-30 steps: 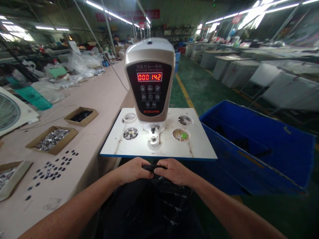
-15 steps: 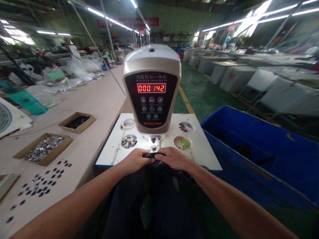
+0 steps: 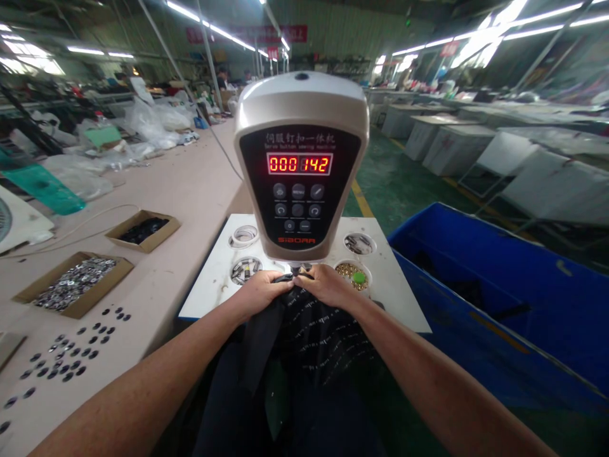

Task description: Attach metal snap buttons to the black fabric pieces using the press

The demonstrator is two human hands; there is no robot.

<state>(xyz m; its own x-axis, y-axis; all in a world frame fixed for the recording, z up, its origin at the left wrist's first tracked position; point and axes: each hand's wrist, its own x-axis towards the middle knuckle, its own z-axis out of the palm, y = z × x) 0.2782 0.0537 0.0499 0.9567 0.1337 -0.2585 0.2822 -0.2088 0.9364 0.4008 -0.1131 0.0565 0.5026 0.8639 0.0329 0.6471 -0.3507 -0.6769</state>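
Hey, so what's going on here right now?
A person's left hand and right hand pinch a black patterned cloth in front of a button sewing machine, whose display reads 000142. The cloth hangs below the hands; whether it touches the machine is hidden. A box of metal parts sits leftward.

I find the hall (image 3: 342, 39) dim, lit by overhead tubes (image 3: 232, 38) and glaring windows (image 3: 35, 65). The red display (image 3: 299, 164) reads crisp; far shelves (image 3: 333, 62) are soft, frame edges stretch, shadow obscures the black cloth (image 3: 328, 327).

Cloth (image 3: 326, 330), smooth glossy machine housing (image 3: 304, 108), matt cardboard tray (image 3: 105, 291)
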